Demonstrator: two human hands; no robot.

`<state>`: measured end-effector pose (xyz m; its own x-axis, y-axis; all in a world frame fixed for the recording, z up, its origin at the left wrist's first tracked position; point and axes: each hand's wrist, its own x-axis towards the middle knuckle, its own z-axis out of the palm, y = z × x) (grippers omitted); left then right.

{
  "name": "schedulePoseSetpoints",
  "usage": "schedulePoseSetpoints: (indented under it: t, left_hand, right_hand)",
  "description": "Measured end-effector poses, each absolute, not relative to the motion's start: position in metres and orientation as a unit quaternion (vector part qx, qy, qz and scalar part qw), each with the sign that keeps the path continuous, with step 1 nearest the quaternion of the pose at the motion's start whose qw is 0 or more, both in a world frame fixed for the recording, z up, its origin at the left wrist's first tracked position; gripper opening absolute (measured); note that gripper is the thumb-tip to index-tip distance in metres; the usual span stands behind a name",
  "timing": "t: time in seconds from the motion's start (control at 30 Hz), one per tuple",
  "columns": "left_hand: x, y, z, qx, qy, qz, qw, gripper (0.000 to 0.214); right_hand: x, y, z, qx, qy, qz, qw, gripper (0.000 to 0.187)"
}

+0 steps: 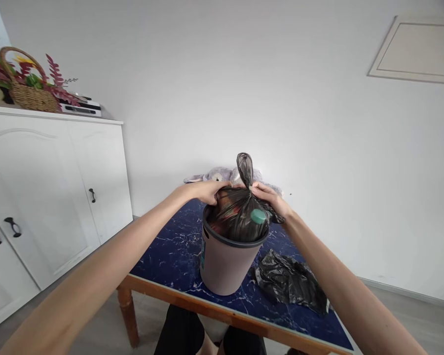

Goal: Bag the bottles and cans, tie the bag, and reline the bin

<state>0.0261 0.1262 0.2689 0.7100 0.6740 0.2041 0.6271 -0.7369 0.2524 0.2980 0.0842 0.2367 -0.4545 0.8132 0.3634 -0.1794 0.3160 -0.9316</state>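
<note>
A pinkish-grey waste bin [225,264] stands on a table with a dark blue marbled top [172,251]. A full black rubbish bag [237,217] sits in the bin, its neck gathered into a twisted tuft [244,167] that sticks up. My left hand [207,190] grips the bag's top on the left side. My right hand [268,195] pinches the bag right at the base of the tuft. A round green cap shape [258,215] presses through the plastic near the rim.
A crumpled spare black bag [290,281] lies on the table right of the bin. A grey plush toy [216,175] rests behind it by the wall. A white cabinet [40,197] with a flower basket [29,81] stands to the left.
</note>
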Motion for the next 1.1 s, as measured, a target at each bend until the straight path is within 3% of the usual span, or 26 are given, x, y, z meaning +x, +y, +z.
schedulePoseSetpoints:
  t: [0.17, 0.3, 0.4, 0.5, 0.6, 0.7, 0.83, 1.1]
  left_hand:
    - [0.017, 0.128, 0.278, 0.906, 0.296, 0.222, 0.205, 0.077]
    - [0.009, 0.115, 0.263, 0.823, 0.376, 0.334, 0.263, 0.075]
    - [0.006, 0.08, 0.24, 0.766, 0.44, 0.416, 0.214, 0.059]
    - [0.008, 0.029, 0.214, 0.767, 0.436, 0.465, 0.073, 0.039]
    - [0.012, -0.015, 0.19, 0.842, 0.353, 0.408, -0.002, 0.025]
    - [0.017, -0.032, 0.176, 0.873, 0.299, 0.38, -0.061, 0.036]
    - [0.025, -0.026, 0.17, 0.858, 0.297, 0.408, -0.097, 0.033]
    - [0.036, -0.022, 0.162, 0.807, 0.322, 0.465, -0.171, 0.03]
  right_hand:
    - [0.3, 0.085, 0.27, -0.187, -0.656, 0.52, 0.514, 0.035]
    - [0.318, 0.09, 0.302, -0.157, -0.622, 0.483, 0.596, 0.03]
    - [0.357, 0.099, 0.318, -0.169, -0.594, 0.439, 0.653, 0.031]
    - [0.41, 0.107, 0.318, -0.199, -0.579, 0.381, 0.693, 0.025]
    - [0.451, 0.111, 0.299, -0.226, -0.526, 0.327, 0.752, 0.014]
    - [0.46, 0.116, 0.263, -0.271, -0.455, 0.305, 0.792, 0.023]
    - [0.44, 0.133, 0.201, -0.35, -0.374, 0.358, 0.781, 0.041]
    - [0.421, 0.172, 0.101, -0.395, -0.257, 0.394, 0.789, 0.03]
